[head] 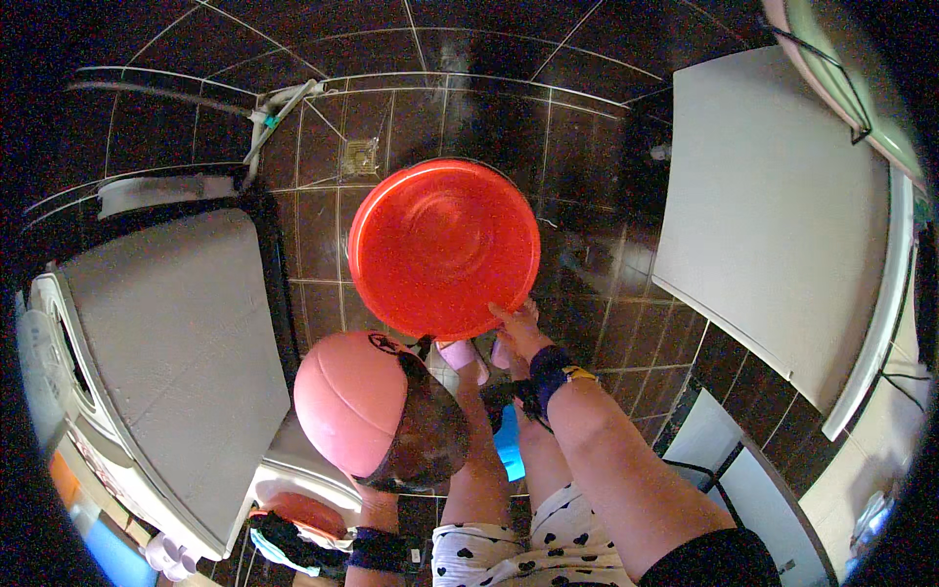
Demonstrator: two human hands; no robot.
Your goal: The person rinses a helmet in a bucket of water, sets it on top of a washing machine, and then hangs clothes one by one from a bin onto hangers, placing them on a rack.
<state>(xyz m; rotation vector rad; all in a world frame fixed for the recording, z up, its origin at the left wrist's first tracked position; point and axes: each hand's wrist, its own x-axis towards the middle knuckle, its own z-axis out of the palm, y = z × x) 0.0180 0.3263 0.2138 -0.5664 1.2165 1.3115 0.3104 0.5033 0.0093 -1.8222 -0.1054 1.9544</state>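
A round red plastic basin (447,246) is in front of me over the dark tiled floor, its inside facing up. My right hand (519,329) grips its near right rim, thumb on the inside. A pink helmet (348,400) with a dark visor (425,436) and a star mark is at the end of my left arm, left of my legs. My left hand (375,493) holds it from beneath; the fingers are hidden behind it. The helmet's far edge comes close to the basin's near rim; I cannot tell whether they touch.
A white washing machine (172,367) stands at left, a large white appliance (770,220) at right. Ahead are a floor drain (362,157) and a white pipe (257,139). A container with cloths (286,539) is at lower left. My feet are in pink slippers (458,354) below the basin.
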